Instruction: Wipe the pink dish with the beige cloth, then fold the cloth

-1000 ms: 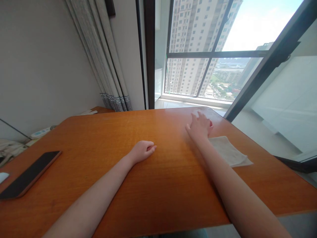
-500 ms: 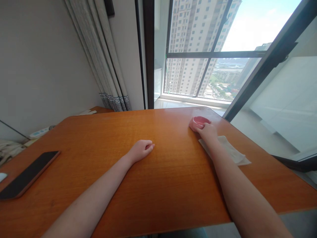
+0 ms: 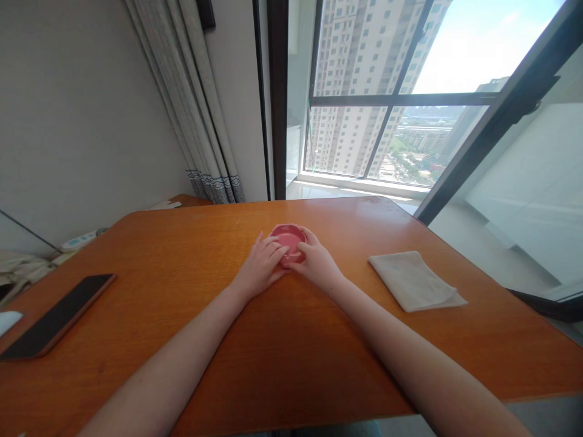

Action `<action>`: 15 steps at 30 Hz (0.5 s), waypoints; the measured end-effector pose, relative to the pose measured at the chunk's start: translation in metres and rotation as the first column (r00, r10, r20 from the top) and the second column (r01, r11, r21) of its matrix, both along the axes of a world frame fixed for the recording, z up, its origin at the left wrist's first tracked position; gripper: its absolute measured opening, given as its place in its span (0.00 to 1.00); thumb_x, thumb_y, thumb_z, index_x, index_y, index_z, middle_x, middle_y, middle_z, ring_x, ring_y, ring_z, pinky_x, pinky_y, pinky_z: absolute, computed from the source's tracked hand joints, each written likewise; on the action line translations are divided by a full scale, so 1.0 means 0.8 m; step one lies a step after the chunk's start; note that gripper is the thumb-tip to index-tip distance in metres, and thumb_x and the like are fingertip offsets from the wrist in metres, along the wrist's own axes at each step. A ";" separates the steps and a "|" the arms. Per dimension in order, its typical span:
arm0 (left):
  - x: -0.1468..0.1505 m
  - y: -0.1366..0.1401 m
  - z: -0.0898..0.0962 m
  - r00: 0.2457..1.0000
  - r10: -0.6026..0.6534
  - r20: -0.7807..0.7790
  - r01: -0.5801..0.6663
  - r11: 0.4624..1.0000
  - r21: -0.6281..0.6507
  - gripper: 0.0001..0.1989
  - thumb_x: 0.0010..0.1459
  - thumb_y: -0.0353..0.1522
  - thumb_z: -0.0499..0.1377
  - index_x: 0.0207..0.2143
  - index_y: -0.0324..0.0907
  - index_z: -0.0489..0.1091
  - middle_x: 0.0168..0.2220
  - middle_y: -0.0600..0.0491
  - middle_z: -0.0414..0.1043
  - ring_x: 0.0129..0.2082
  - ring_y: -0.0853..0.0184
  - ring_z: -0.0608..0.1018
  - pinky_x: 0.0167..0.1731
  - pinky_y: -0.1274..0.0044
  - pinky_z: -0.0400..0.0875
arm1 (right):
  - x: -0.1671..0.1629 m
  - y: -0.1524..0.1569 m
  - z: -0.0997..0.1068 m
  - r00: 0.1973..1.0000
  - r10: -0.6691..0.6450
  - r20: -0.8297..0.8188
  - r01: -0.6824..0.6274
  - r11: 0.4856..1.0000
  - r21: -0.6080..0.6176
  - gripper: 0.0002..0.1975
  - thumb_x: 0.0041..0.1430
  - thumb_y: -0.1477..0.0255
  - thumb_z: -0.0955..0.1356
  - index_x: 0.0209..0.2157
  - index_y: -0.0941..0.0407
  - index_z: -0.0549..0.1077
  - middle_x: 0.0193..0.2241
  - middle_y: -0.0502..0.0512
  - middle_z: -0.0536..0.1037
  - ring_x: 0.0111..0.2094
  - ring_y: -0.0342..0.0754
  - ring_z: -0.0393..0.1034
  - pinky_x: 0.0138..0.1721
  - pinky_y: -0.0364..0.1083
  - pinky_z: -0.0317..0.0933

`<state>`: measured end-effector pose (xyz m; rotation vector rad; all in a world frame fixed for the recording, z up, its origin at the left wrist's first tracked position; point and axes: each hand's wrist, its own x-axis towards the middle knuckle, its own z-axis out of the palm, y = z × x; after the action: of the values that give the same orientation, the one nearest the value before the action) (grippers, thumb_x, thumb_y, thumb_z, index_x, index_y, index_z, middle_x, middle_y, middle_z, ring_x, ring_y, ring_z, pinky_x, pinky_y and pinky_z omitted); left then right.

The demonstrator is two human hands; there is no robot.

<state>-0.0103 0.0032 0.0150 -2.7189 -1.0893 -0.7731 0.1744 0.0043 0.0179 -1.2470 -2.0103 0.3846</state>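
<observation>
A small pink bowl point(image 3: 288, 235) with a faceted rim is between my two hands, over the middle of the table point(image 3: 273, 364). My left hand point(image 3: 260, 265) holds its left side, with the fingers over the near left rim. On the right side, my right hand point(image 3: 317, 261) grips the rim, the thumb toward the inside and the fingers around the outer wall. Parts of the bowl's near and side walls are hidden by my fingers. A folded whitish cloth point(image 3: 410, 280) lies flat to the right of my right forearm.
At the left edge lies a long dark pad point(image 3: 61, 312) with a white object point(image 3: 8, 321) beside it. A power strip point(image 3: 79, 241) shows beyond the table's left edge. Past the far edge are a curtain point(image 3: 191, 121) and a large window point(image 3: 355, 139).
My right hand has brought the pink bowl from the far right to the middle. My left hand, earlier curled by itself, now holds the bowl too. The cloth is fully uncovered.
</observation>
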 end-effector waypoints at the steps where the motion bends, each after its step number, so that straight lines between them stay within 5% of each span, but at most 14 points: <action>1: -0.001 0.000 0.001 1.000 -0.005 -0.021 0.005 1.000 -0.005 0.13 0.56 0.39 0.55 0.41 0.42 0.66 0.43 0.47 0.67 0.51 0.59 0.65 0.58 0.56 0.50 | -0.003 -0.003 -0.001 1.000 0.024 -0.003 -0.024 1.000 -0.008 0.11 0.47 0.63 0.71 0.26 0.56 0.70 0.61 0.60 0.54 0.57 0.55 0.58 0.54 0.52 0.58; 5: -0.014 0.009 0.002 0.999 0.050 -0.006 -0.050 0.998 -0.033 0.11 0.56 0.40 0.56 0.32 0.41 0.63 0.37 0.48 0.66 0.40 0.61 0.67 0.46 0.66 0.65 | 0.011 0.006 -0.003 0.996 0.082 -0.043 -0.081 0.996 0.020 0.20 0.53 0.64 0.68 0.47 0.55 0.67 0.60 0.61 0.57 0.61 0.52 0.52 0.58 0.53 0.53; 8: -0.037 0.022 0.004 0.957 0.289 0.035 -0.289 0.957 0.002 0.12 0.55 0.40 0.56 0.33 0.41 0.62 0.37 0.47 0.65 0.40 0.59 0.67 0.44 0.67 0.64 | 0.042 0.024 -0.005 0.997 -0.079 0.013 0.079 0.997 0.013 0.30 0.57 0.65 0.65 0.58 0.57 0.55 0.58 0.65 0.61 0.60 0.53 0.54 0.59 0.58 0.48; 12: -0.087 0.036 0.006 0.699 0.715 0.014 -0.715 0.698 0.035 0.13 0.54 0.40 0.56 0.35 0.40 0.63 0.38 0.44 0.66 0.43 0.53 0.66 0.44 0.64 0.62 | 0.086 0.047 -0.010 0.898 -0.346 0.271 0.364 0.931 -0.017 0.24 0.58 0.68 0.62 0.56 0.59 0.60 0.51 0.65 0.69 0.55 0.56 0.61 0.59 0.66 0.38; 15: -0.129 0.040 0.002 0.509 0.861 -0.018 -0.861 0.509 0.016 0.15 0.53 0.41 0.56 0.37 0.38 0.64 0.39 0.42 0.67 0.43 0.52 0.66 0.43 0.64 0.62 | 0.113 0.057 -0.010 0.792 -0.467 0.394 0.517 0.855 -0.026 0.23 0.57 0.71 0.61 0.55 0.60 0.62 0.49 0.65 0.71 0.52 0.57 0.64 0.57 0.64 0.44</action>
<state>-0.1133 0.0355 0.0170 -1.7034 -2.1308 -0.5186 0.2646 0.0499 0.0101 -1.9936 -1.8736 0.0165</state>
